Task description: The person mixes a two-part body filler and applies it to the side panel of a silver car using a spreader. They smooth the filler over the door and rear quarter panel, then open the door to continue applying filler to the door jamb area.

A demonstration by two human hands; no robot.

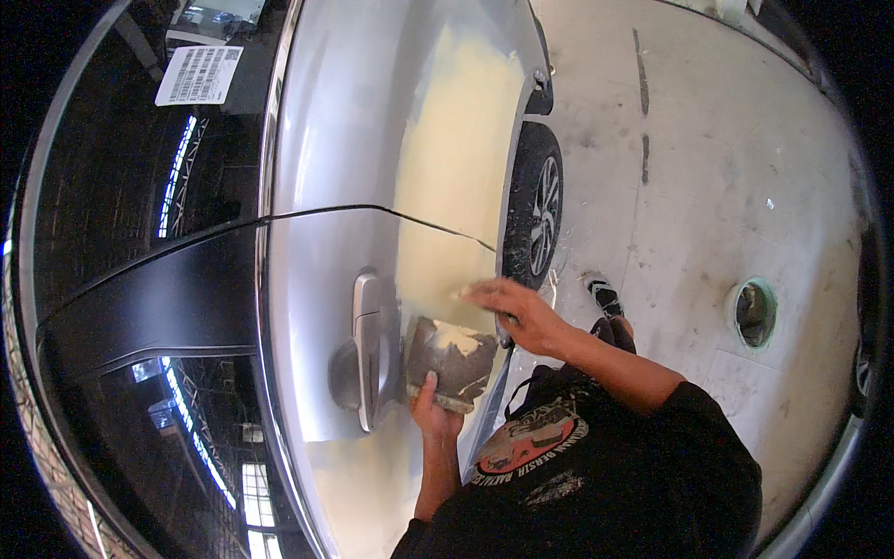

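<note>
My left hand (436,413) grips a dark, worn flat board (450,361) by its near edge, the thumb lying on top. Cream-coloured filler paste (463,337) is smeared over the board's far part. Just beyond it, my right hand (521,314) is closed, its fingertips at the silver car's side panel. Whatever those fingers hold is too small and blurred to name. A long pale-yellow filler patch (456,158) covers the panel ahead of my right hand, crossing the door seam. More pale filler (358,475) shows on the door below the handle.
A silver door handle (367,349) stands out left of the board. Dark car windows (140,289) fill the left side. Beyond my right hand is a car wheel (540,205). On the pale floor (689,214) sits a round, green-rimmed container (755,315).
</note>
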